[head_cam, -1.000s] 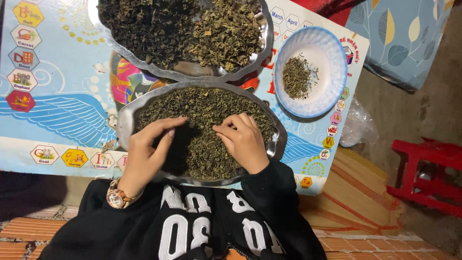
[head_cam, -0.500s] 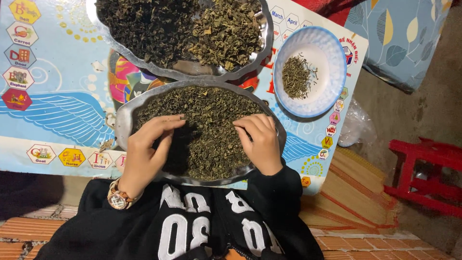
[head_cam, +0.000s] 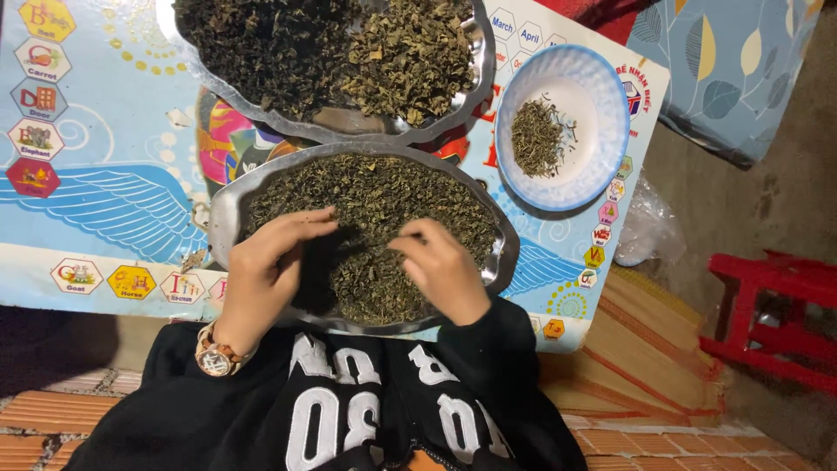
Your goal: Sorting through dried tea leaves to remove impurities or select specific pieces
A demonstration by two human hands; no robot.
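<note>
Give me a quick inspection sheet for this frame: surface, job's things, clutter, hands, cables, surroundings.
Surface: low table covered with a colourful children's alphabet print.
Job's things: near metal tray filled with dried green leaves; far metal tray with a darker and a lighter heap; white bowl holding a small pile of leaves.
Clutter: clear plastic bag beside the table's edge.
Hands: left hand flat on the leaves, a wristwatch on its wrist; right hand on the leaves, fingers curled.
Cables: nothing seen.
Surroundings: red plastic stool, woven mat, brick floor, leaf-patterned cushion.
</note>
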